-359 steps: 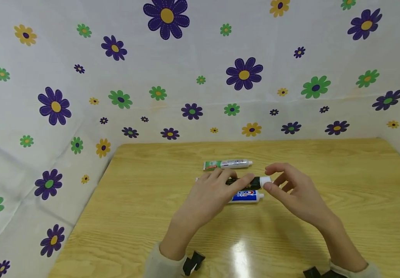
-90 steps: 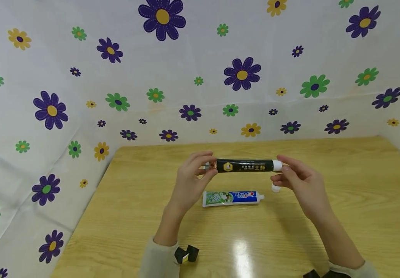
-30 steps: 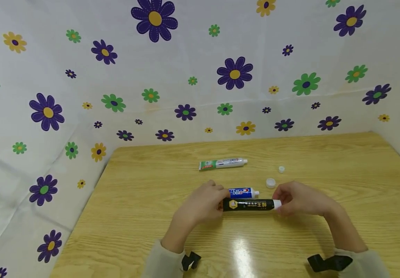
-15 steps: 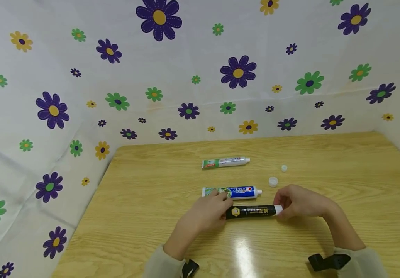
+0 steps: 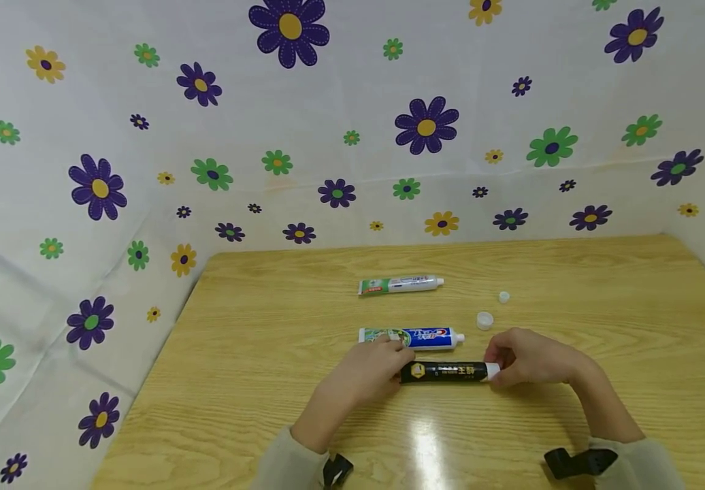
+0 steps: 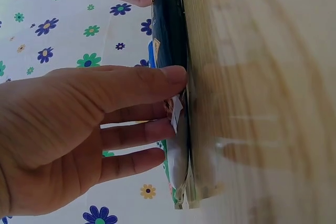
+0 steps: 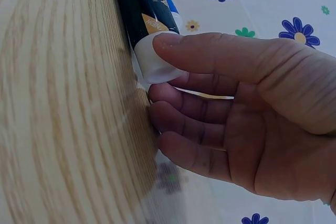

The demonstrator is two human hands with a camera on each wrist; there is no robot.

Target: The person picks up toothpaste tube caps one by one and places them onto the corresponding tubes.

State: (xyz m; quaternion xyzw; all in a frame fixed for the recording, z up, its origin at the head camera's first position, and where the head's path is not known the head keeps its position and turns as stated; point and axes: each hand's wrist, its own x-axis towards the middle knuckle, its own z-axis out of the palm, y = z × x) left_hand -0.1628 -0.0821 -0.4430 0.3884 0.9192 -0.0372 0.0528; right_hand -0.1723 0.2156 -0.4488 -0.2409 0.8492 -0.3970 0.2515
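A black toothpaste tube (image 5: 447, 371) with a white cap (image 5: 492, 371) lies on the table, nearest the person. My left hand (image 5: 361, 371) holds its tail end; in the left wrist view the thumb (image 6: 170, 76) presses on it and the fingers reach behind. My right hand (image 5: 536, 357) pinches the white cap between thumb (image 7: 194, 51) and index finger, with the other fingers loosely bent. Just behind lies a blue and green toothpaste tube (image 5: 432, 338), uncapped, its left part partly covered by my left fingers. Farther back is a green and white toothpaste tube (image 5: 414, 284), also uncapped.
Two loose white caps lie right of the tubes: a larger cap (image 5: 484, 320) and a smaller cap (image 5: 503, 297) behind it. The wooden table (image 5: 254, 340) ends at a flowered cloth (image 5: 352, 102) at the back and sides.
Twelve seconds ago the black tube was between the other two; three seconds ago both hands held it raised. It is now down in front of the blue and green tube, nearly still since half a second ago.
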